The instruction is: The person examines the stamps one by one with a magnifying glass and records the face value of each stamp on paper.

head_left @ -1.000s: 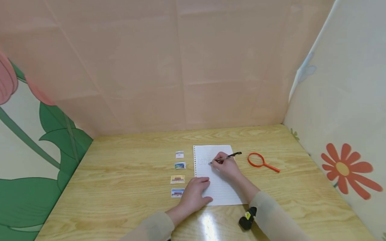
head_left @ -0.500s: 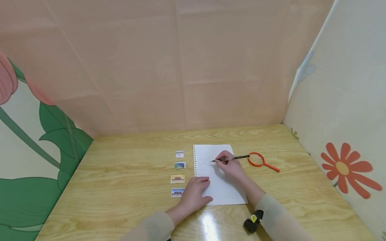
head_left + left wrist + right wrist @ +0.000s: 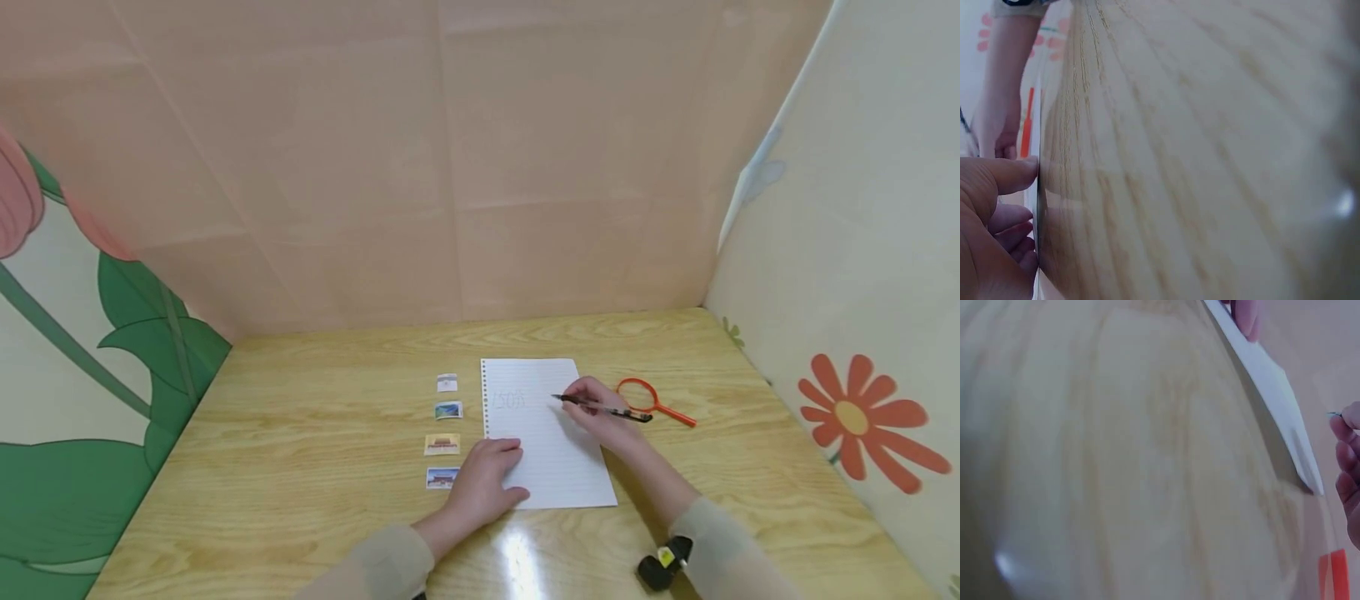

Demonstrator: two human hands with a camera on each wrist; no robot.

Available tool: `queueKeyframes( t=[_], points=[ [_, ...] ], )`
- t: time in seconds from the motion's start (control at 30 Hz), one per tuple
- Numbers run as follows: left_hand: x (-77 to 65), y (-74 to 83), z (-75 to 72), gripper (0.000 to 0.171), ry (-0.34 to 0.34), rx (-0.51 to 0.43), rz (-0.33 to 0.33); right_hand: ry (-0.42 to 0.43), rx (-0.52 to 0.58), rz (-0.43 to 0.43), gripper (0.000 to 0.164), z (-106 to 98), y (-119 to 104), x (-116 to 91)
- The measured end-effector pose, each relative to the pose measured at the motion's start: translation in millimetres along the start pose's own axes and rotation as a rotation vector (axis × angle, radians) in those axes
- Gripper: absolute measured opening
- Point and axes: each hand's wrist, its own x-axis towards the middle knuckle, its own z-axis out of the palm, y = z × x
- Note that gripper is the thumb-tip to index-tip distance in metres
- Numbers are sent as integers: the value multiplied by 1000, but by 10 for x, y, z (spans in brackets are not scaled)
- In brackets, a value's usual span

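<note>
A lined sheet of paper (image 3: 555, 479) with punched holes along its left side lies on the wooden table. Faint handwriting (image 3: 508, 400) starting with "150" runs across its upper left. In the head view my right hand (image 3: 603, 421) pinches a black pen (image 3: 627, 412), the tip pointing left over the paper to the right of the writing. My left hand (image 3: 487, 483) rests on the sheet's lower left, fingers extended. The left wrist view shows the left thumb (image 3: 1016, 175) at the paper's edge. In the right wrist view the right fingertips (image 3: 1347, 450) hold the pen tip.
Several small stamp-like pictures (image 3: 442, 445) form a column left of the paper; the lowest (image 3: 441, 477) is beside the left hand. A red magnifying glass (image 3: 675, 415) lies right of the sheet, its ring overlapped by the pen's rear in the head view. Decorated walls enclose the table (image 3: 315, 467).
My right hand with the pen has moved right, away from the writing, and the pen's rear end has swung downward. The last written mark shows uncovered. The left hand has stayed put.
</note>
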Motion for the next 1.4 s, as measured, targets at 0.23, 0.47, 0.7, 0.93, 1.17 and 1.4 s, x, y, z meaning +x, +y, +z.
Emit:
queueKeyframes(
  t=[0.23, 0.47, 0.7, 0.93, 1.17, 1.4],
  points=[
    [-2, -1, -6, 57, -1, -13, 0, -4, -22, -99, 17, -115, 116, -65],
    [-13, -14, -2, 56, 27, -10, 33, 17, -77, -162, 18, -250, 95, -137],
    [-12, -12, -1, 57, 18, -30, 7, 29, -152, -220, 21, -308, 43, -146],
    [-20, -3, 14, 57, 11, -34, 7, -40, 68, -180, 23, -371, 94, -128],
    [-22, -2, 4, 57, 15, -41, 5, -160, 377, -51, 23, -474, 207, -98],
    [-21, 2, -2, 57, 15, -35, 11, -146, 328, 106, 28, -540, 190, -114]
  ],
)
